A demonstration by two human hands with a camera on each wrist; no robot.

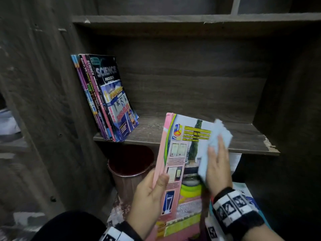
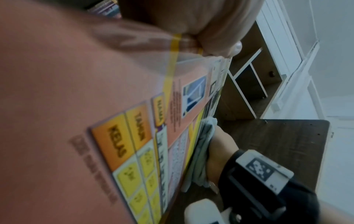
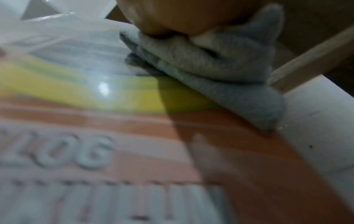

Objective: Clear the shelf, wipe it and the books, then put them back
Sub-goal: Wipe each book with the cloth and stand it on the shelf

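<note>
My left hand [image 1: 152, 190] grips a pink book [image 1: 175, 164] by its spine edge, thumb on the cover, and holds it tilted in front of the wooden shelf [image 1: 246, 138]. My right hand [image 1: 218, 164] lies flat on a pale blue-grey cloth [image 1: 217, 134] and presses it onto the upper right of the cover. Several books [image 1: 106, 94] lean against the shelf's left wall. The left wrist view shows the book [image 2: 172, 106] edge-on with the cloth [image 2: 203, 151] under my right hand [image 2: 222, 145]. The right wrist view shows the folded cloth [image 3: 210, 68] pressed on the cover [image 3: 114, 136].
A copper-coloured bin [image 1: 130, 164] stands below the shelf, left of the book. More books or papers [image 1: 250, 193] lie under my right wrist at lower right. The shelf's right front corner [image 1: 269, 145] is chipped. Another shelf board [image 1: 173, 20] runs above.
</note>
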